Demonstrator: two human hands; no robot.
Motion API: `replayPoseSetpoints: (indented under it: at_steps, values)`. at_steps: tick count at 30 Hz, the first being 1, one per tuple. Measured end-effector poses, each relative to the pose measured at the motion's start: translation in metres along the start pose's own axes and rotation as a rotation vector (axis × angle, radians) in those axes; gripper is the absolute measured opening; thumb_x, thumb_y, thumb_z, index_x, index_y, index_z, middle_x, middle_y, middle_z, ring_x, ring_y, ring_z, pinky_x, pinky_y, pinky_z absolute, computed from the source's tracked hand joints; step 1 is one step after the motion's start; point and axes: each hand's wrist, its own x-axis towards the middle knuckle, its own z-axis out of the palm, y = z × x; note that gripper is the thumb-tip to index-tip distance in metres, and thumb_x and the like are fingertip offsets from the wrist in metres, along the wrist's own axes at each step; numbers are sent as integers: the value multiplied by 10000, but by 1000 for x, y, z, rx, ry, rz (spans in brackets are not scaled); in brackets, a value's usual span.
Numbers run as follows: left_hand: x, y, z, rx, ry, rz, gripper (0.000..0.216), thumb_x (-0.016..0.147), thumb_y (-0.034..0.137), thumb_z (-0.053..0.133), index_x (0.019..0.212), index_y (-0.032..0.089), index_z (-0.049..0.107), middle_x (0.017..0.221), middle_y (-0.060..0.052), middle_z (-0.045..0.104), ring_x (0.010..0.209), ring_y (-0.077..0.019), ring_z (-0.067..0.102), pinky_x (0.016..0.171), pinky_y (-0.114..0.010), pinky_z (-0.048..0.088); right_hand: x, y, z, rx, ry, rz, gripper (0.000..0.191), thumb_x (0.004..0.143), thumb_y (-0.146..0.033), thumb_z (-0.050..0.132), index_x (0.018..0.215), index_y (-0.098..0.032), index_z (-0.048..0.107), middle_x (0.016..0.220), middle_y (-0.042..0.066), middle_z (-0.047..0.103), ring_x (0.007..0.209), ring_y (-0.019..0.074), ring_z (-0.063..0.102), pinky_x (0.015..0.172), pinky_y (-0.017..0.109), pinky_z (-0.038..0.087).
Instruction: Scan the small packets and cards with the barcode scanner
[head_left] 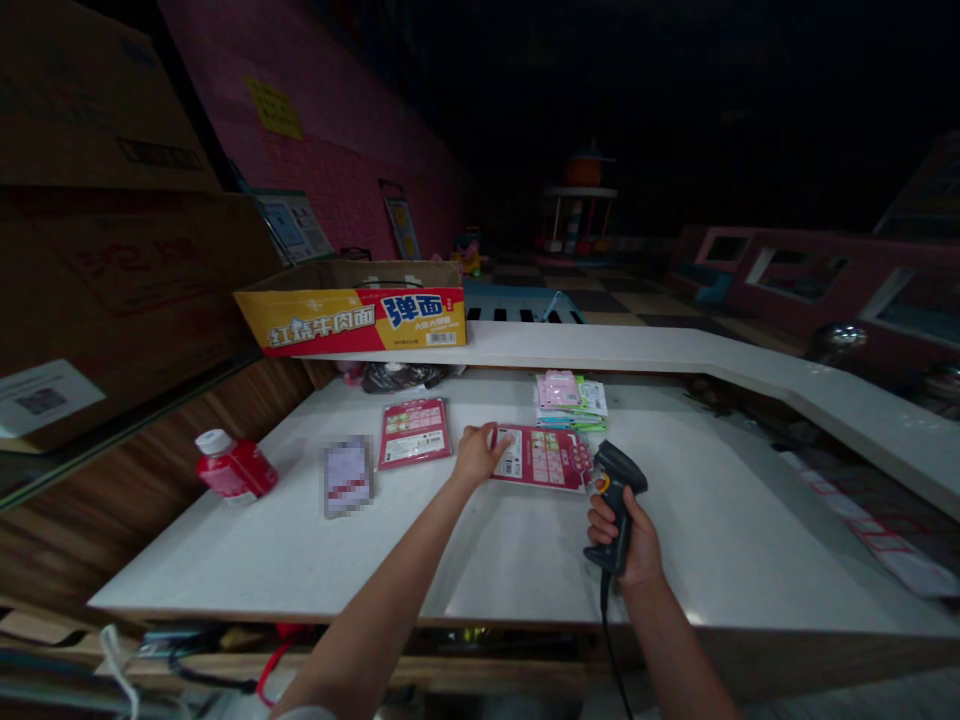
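My right hand is wrapped round the handle of a black barcode scanner, its head tilted up to the left and its cable hanging over the counter's front edge. With my left hand I grip the left end of a flat pink package, printed with small pictures and a white label. The scanner's head is close to that package's right end. A similar pink package lies to the left of my left hand. Behind the held one is a small pile of coloured packets.
The white counter also carries a red bottle with a white cap and a blurred-out rectangular item. A yellow and red carton stands on the raised ledge behind. Large cardboard boxes are stacked at left.
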Motion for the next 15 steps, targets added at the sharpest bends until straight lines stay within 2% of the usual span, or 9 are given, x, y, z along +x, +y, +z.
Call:
replayPoseSetpoints:
  at_steps: [2, 4, 9, 12, 15]
  values:
    - [-19, -4, 4, 44, -17, 197, 627, 703, 472, 750, 1258, 208, 622, 1218, -138, 583, 1189, -287, 527, 1032, -398, 411, 0, 0, 1, 0, 6, 1, 281, 787, -386, 735, 822, -201, 526, 591, -74, 437, 430, 43, 392, 395, 129, 385]
    - [-36, -6, 10, 50, -24, 297, 670, 621, 469, 819, 1223, 228, 651, 1282, -133, 522, 1207, -305, 497, 1053, -427, 397, 1, 0, 1, -6, 15, -5, 310, 773, -391, 750, 777, -194, 511, 587, -74, 433, 424, 37, 382, 388, 127, 379]
    - [-53, 0, 29, 21, 30, 295, 487, 664, 367, 816, 1116, 225, 703, 1234, -118, 513, 1167, -297, 501, 1031, -454, 419, 2, 0, 1, -38, 18, -10, 343, 771, -399, 750, 722, -197, 477, 584, -73, 423, 414, 37, 356, 375, 131, 373]
    - [-55, 6, 37, 37, 50, 274, 484, 669, 358, 815, 1117, 219, 696, 1238, -118, 508, 1171, -299, 491, 1020, -462, 425, 1, 0, 1, -56, 19, -13, 315, 781, -395, 740, 752, -203, 491, 590, -73, 426, 422, 42, 358, 381, 132, 376]
    - [-56, 5, 34, 68, 38, 299, 513, 685, 402, 800, 1148, 222, 674, 1246, -119, 514, 1176, -297, 488, 1018, -459, 422, -1, 0, 1, -63, 20, -2, 295, 777, -388, 744, 801, -211, 510, 587, -78, 422, 420, 44, 360, 380, 132, 373]
